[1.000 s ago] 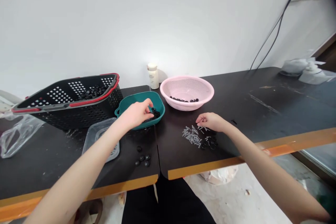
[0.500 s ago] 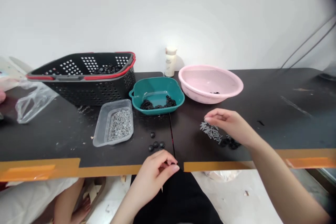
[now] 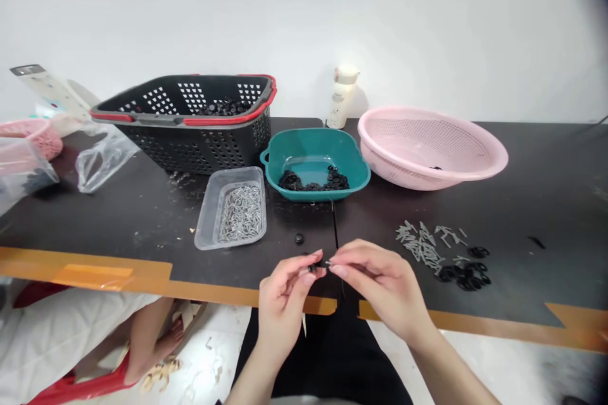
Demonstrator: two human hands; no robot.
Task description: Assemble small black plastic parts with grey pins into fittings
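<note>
Near the table's front edge, my left hand [image 3: 287,288] pinches a small round black plastic part [image 3: 312,267] between thumb and fingers. Facing it, my right hand [image 3: 380,281] is closed on a small metal pin [image 3: 327,262], whose tip points at the black part; most of the pin is hidden by the fingers. Beyond my hands lies a loose black round piece [image 3: 299,238]. To the right of my right hand are a pile of metal pins [image 3: 420,243] and a heap of black rings [image 3: 468,275].
A clear tub [image 3: 204,218] of metal pins, a teal basin [image 3: 318,196] with black parts, and a pink colander [image 3: 427,180] stand behind. A black basket [image 3: 190,149], white bottle [image 3: 342,98] and plastic bag [image 3: 102,155] are farther back. Another person's leg [image 3: 149,335] shows below left.
My right hand has moved left from the pin pile to meet my left hand, now with a pin in its fingers. My left hand has risen slightly. The view has shifted left.
</note>
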